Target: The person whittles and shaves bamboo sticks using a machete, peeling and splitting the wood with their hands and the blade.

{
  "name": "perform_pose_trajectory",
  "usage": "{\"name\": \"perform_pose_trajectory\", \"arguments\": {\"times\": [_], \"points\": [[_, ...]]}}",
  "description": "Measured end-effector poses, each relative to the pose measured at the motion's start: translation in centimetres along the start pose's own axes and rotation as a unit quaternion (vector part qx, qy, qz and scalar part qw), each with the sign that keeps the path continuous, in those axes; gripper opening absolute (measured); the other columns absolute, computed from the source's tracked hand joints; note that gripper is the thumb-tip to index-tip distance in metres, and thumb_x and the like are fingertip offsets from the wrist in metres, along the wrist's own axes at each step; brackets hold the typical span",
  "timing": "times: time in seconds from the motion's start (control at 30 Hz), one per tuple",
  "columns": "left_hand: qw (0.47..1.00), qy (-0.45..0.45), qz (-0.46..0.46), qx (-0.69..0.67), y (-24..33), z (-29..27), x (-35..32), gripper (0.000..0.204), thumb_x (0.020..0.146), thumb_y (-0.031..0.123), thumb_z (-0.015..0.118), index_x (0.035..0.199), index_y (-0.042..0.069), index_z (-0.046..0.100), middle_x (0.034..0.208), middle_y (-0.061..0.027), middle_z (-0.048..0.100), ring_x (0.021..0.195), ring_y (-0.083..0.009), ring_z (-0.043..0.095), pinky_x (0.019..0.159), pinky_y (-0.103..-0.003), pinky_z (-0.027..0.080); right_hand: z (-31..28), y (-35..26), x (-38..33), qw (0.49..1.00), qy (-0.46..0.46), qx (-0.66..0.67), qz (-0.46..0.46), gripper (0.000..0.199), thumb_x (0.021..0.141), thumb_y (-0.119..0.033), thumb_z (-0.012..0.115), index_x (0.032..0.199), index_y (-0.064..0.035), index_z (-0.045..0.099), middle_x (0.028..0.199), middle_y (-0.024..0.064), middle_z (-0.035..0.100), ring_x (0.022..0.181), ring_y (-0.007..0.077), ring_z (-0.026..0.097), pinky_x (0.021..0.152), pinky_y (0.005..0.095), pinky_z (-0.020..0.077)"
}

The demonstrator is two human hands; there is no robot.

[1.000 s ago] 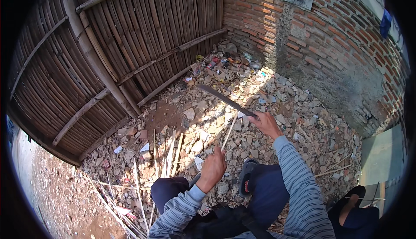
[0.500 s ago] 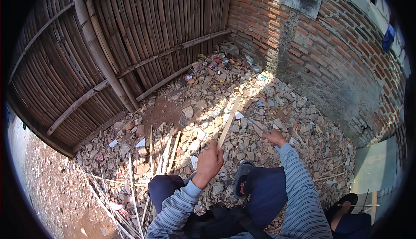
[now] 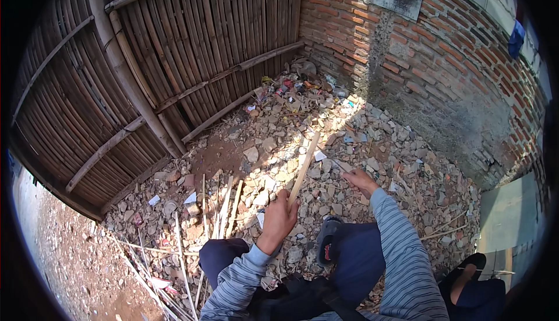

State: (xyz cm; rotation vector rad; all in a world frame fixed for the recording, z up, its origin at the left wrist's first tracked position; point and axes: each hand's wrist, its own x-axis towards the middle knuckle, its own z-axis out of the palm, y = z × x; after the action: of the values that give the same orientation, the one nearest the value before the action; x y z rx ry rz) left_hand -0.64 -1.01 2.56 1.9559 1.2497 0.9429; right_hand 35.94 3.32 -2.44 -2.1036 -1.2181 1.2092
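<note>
A long, flat bamboo strip (image 3: 304, 168) slants up and away from my left hand (image 3: 278, 219), whose fingers are wrapped round its near end. Right of it, my right hand (image 3: 361, 182) is closed round the grip of a knife. The narrow knife blade (image 3: 342, 164) points forward and left, toward the strip but apart from it. My fingers hide the grip.
Stone rubble (image 3: 326, 196) covers the ground. Several thin bamboo strips (image 3: 224, 207) lie by my left knee. A bamboo-slat wall (image 3: 204, 35) and a brick wall (image 3: 419, 59) meet ahead. Another person's foot (image 3: 463, 283) shows at lower right.
My right hand has shifted slightly left and up, and the knife blade has turned, showing narrower. My left hand still holds the strip, only slightly moved.
</note>
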Motion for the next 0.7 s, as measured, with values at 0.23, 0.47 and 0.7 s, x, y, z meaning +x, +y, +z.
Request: {"name": "perform_pose_trajectory", "arguments": {"times": [0.23,0.47,0.7], "points": [[1.0,-0.025,0.003,-0.002,0.1,1.4,0.1,0.03,0.101,0.02,0.069,0.115,-0.002,0.054,0.076,-0.0294,0.07,0.07,-0.0488,0.071,0.061,-0.055,0.054,-0.3,-4.7,-2.1,0.969,0.033,0.223,-0.102,0.045,0.105,-0.046,0.064,0.109,-0.0012,0.067,0.065,-0.0028,0.049,0.049,0.0062,0.042,0.048,0.0266,0.0337],[0.994,-0.071,0.039,0.077,0.5,2.6,-0.8,0.034,0.101,0.021,0.067,0.117,0.001,0.045,0.073,-0.0279,0.068,0.066,-0.0511,0.067,0.06,-0.061,0.053,0.4,-6.9,-2.2,0.927,0.03,0.348,-0.137,0.057,0.101,-0.039,0.073,0.139,0.0012,0.062,0.102,0.0088,0.074,0.051,0.002,0.045,0.047,0.0212,0.0385],[0.987,-0.115,0.059,0.092,0.9,4.1,-1.2,0.032,0.101,0.022,0.066,0.115,0.003,0.045,0.073,-0.0278,0.068,0.068,-0.0511,0.068,0.061,-0.061,0.053,0.3,-4.5,-0.4,0.882,0.027,0.461,-0.096,0.061,0.093,-0.02,0.084,0.144,-0.0003,0.057,0.11,0.0089,0.075,0.053,0.0024,0.044,0.049,0.0221,0.0417]]}}
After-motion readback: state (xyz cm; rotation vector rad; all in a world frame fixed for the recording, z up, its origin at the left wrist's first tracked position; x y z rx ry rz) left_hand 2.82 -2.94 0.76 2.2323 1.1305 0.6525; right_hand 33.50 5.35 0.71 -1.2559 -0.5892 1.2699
